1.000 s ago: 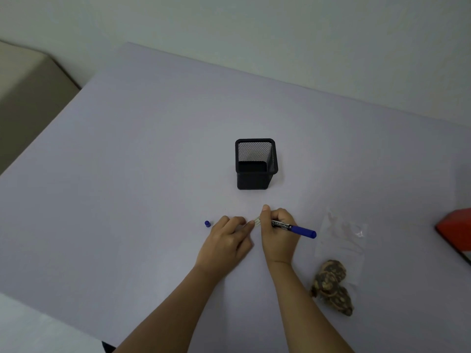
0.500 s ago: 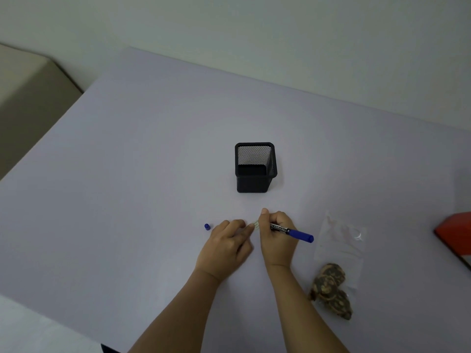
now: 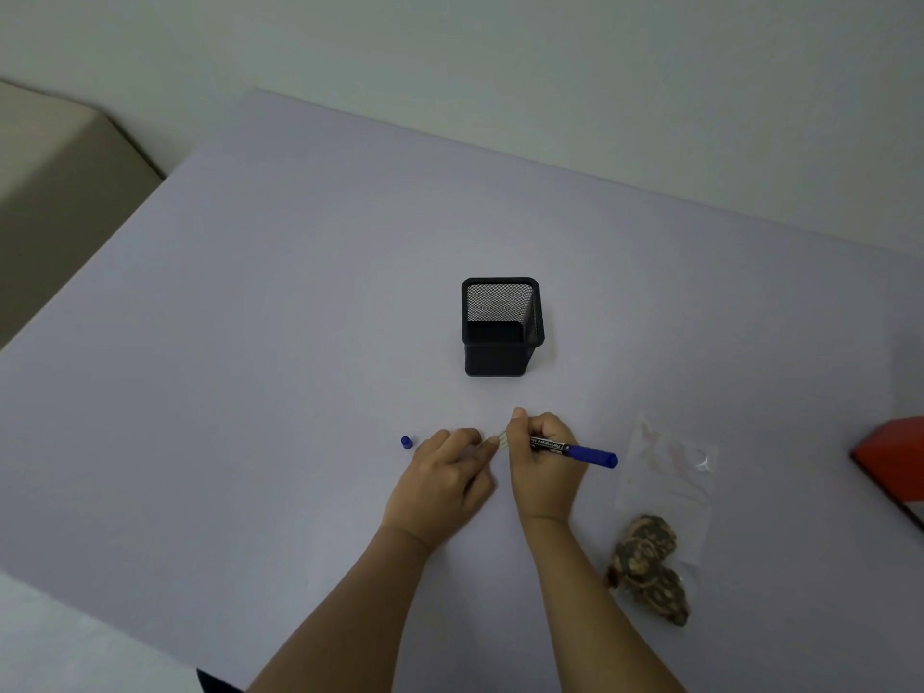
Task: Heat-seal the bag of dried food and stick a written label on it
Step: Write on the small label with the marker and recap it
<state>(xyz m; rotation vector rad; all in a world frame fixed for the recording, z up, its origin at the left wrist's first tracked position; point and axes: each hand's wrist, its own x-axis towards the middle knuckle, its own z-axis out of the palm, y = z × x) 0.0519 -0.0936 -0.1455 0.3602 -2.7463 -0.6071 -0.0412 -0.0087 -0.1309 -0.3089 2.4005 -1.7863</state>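
The job stands at the label-writing step, by my reading. The right hand (image 3: 545,465) is wrapped around a blue permanent marker (image 3: 575,449), thumb up. The marker's tip points down toward a small pale label (image 3: 502,439) on the desk (image 3: 250,342), which lies in the gap between the two hands. The left hand (image 3: 445,485) lies knuckles up with its fingers bent and a fingertip touching the label's left end. Whether it pinches the label or only presses it flat I cannot tell. Any writing on the label is too small to make out. The marker's blue cap (image 3: 406,442) lies on the desk just left of the left hand, apart from it. A black mesh pen holder (image 3: 501,327) stands beyond the hands. The clear bag (image 3: 665,467) lies flat to the right of the right hand and untouched, with the dried food (image 3: 647,567) bunched at its near end. Whether its mouth is sealed cannot be seen from here. A red object (image 3: 895,462) is cut off at the far right, and what it is stays unclear. The writing has yet to be finished and the label has yet to go on the bag.
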